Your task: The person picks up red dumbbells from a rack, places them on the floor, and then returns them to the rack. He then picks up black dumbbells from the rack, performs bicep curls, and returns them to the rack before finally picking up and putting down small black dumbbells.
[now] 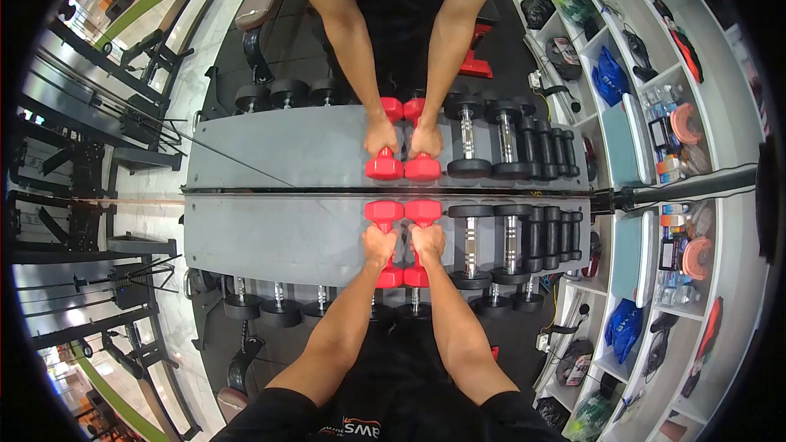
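My left hand [378,245] is closed around the handle of a red dumbbell [384,212] on the grey rack top [270,233]. Beside it, my right hand [427,244] grips a second red dumbbell [422,212] in the same way. Both dumbbells lie lengthwise, close together, with their far heads near the mirror. My fingers and palms cover most of the handles. Right of my right hand lies a black dumbbell with a chrome handle [471,245].
A mirror [270,143] behind the rack top reflects my arms and the weights. More dumbbells [561,237] continue to the right, and others [280,309] hang on a lower tier. White cubby shelving [696,311] stands right; gym machines [90,295] stand left.
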The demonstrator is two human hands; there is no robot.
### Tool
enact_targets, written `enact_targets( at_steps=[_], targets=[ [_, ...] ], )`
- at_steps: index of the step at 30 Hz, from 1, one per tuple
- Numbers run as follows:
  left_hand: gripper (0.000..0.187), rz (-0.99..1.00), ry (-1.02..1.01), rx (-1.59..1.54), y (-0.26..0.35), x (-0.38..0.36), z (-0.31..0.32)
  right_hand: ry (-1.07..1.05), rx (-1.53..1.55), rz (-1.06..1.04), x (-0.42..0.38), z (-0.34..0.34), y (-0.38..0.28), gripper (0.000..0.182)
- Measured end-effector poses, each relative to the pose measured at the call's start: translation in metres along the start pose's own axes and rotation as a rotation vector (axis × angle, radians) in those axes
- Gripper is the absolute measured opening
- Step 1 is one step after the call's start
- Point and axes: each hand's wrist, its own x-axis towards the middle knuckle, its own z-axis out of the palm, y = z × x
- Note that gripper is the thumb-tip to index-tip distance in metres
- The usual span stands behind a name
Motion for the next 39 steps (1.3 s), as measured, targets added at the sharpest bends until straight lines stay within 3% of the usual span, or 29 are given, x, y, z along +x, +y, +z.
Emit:
enact_targets(
  at_steps=[9,13,17,18,22,25,29,33,34,39],
  targets=[
    [0.024,0.003,0.015,0.042,0.002,0.0,0.0,0.035,-0.002,-0.018,-0.009,-0.004,-0.003,0.035],
    [0.023,-0.002,0.026,0.008,0.003,-0.002,0.001,0.045,-0.006,-0.13,0.005,0.005,0.009,0.033],
    [0.015,-0.024,0.006,-0.009,0.0,-0.001,0.001,-0.128,0.063,-0.099,-0.017,-0.019,0.0,0.07],
    [0.015,-0.021,0.005,-0.011,0.002,-0.001,0.0,-0.105,-0.143,-0.177,-0.015,-0.019,0.003,0.085],
    [0.02,-0.019,0.01,0.032,-0.009,0.007,0.002,-0.171,-0.373,-0.288,-0.035,-0.03,0.011,0.089],
    [0.026,-0.023,-0.01,0.05,-0.009,0.005,0.002,-0.086,-0.465,-0.421,-0.077,-0.049,0.013,0.085],
    [0.033,0.027,-0.079,0.222,-0.027,0.021,-0.001,0.188,-0.45,-0.924,-0.115,-0.052,0.056,0.067],
    [0.059,0.06,0.024,0.496,-0.01,-0.009,-0.01,0.093,-0.38,-0.917,-0.168,-0.077,0.097,0.068],
    [0.074,0.022,-0.13,0.46,-0.015,-0.016,-0.018,0.077,-0.326,-0.898,-0.176,-0.084,0.112,0.068],
    [0.073,0.347,-0.019,0.322,-0.051,-0.08,-0.049,0.073,-0.366,-0.792,-0.192,-0.12,0.207,0.069]
  ],
)
